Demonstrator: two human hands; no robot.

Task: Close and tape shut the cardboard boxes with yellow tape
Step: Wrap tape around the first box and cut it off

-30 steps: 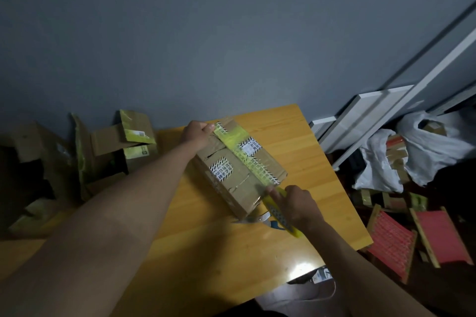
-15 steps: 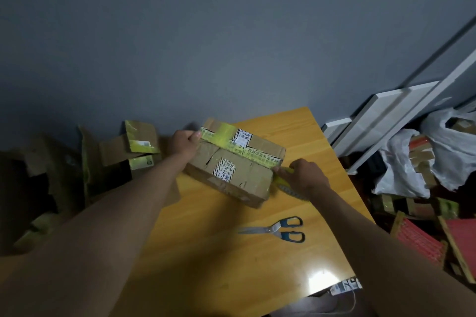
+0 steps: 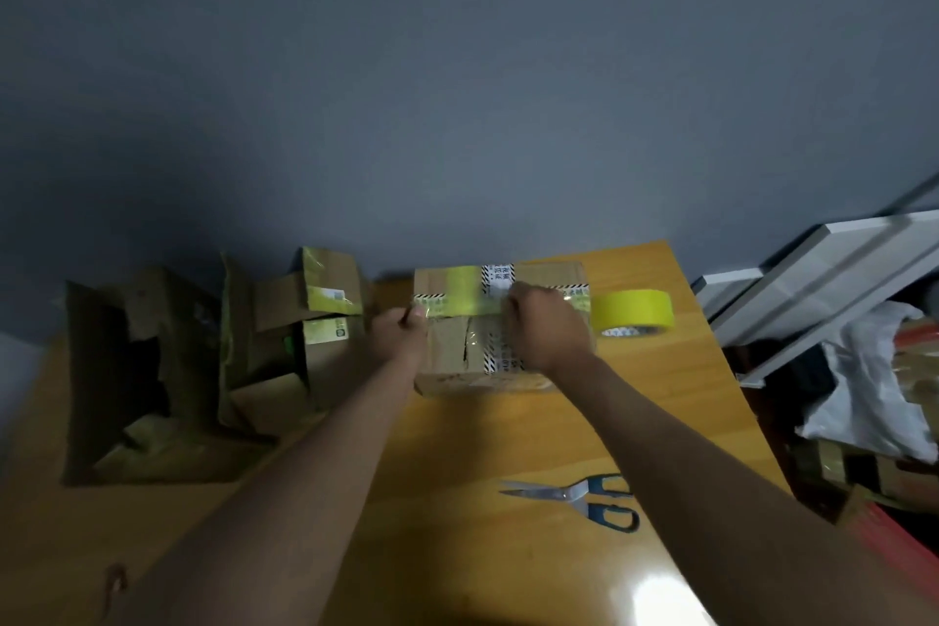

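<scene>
On the wooden table (image 3: 457, 463) before me: one closed cardboard box (image 3: 447, 351), one roll of yellow tape (image 3: 632, 311), one pair of scissors (image 3: 574, 498). At my left lie what look like two opened boxes (image 3: 284, 330), the dim light blurring that count.

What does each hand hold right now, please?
Left hand: pinches the end of the yellow tape strip at the left edge of the cardboard box.
Right hand: fingers curled on the same strip on the box top.
</scene>
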